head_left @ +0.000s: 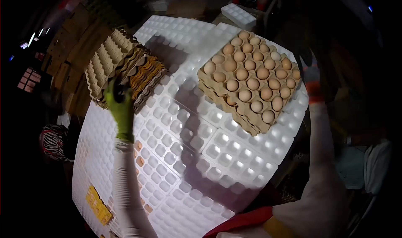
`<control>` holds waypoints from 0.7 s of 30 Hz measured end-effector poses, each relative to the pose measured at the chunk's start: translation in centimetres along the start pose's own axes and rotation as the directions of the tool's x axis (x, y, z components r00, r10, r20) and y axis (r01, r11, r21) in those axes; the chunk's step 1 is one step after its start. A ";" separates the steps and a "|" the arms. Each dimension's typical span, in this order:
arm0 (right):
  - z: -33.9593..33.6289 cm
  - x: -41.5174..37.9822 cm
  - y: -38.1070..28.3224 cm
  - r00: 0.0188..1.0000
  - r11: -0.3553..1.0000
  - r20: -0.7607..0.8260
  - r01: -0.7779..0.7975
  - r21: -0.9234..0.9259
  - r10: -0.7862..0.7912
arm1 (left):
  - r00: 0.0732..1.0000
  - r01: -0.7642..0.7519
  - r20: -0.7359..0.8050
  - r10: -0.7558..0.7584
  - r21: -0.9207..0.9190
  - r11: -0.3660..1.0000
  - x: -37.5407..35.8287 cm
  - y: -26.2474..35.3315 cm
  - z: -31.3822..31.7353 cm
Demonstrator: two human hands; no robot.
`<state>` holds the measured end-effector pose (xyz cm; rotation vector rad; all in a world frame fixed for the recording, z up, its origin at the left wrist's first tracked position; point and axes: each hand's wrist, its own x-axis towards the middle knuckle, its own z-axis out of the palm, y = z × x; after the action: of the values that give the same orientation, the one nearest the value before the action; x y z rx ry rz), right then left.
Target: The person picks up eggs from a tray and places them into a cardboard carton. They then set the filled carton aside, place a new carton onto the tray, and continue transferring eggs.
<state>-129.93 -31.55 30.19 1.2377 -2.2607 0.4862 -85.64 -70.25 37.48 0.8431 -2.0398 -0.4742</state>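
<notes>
My left hand [119, 106], in a green glove with dark fingers, is at the near edge of a stack of empty egg trays [111, 58]. Its fingers curl at the cardboard edge, partly lost in shadow. Brown and orange-brown layers show along the stack's side. To the right, cardboard egg trays [222, 100] are piled up, the top one filled with brown eggs [250, 65]. My right hand [310, 72], in a greyish glove with an orange cuff, is beside the far right corner of that pile. Its fingers stretch out, dim against the dark background.
White foam egg cartons [167, 133] cover the surface under both piles. A few eggs [139, 159] show beneath my left forearm. A yellow carton [99, 205] lies at the lower left. Behind stand another white carton [238, 16] and, at left, stacked brown boxes [69, 66].
</notes>
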 end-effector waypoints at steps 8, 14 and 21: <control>7.8 10.3 2.5 0.625 0.876 0.743 -0.469 0.111 0.240 | 0.568 0.806 0.587 -0.577 -0.537 0.247 -17.1 17.5 19.3; 11.7 10.0 4.1 0.729 0.989 0.685 -0.088 0.120 -0.019 | 0.603 0.718 0.214 -0.769 -0.565 0.406 -16.5 18.4 21.7; 6.9 9.3 3.6 0.751 0.979 0.635 0.072 0.192 -0.180 | 0.619 0.706 0.358 -0.699 -0.644 0.296 -18.9 19.1 16.8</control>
<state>-139.00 -39.50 29.91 1.8570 -2.7051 0.1867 -99.26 -43.07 28.67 1.1545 -1.1046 -1.6983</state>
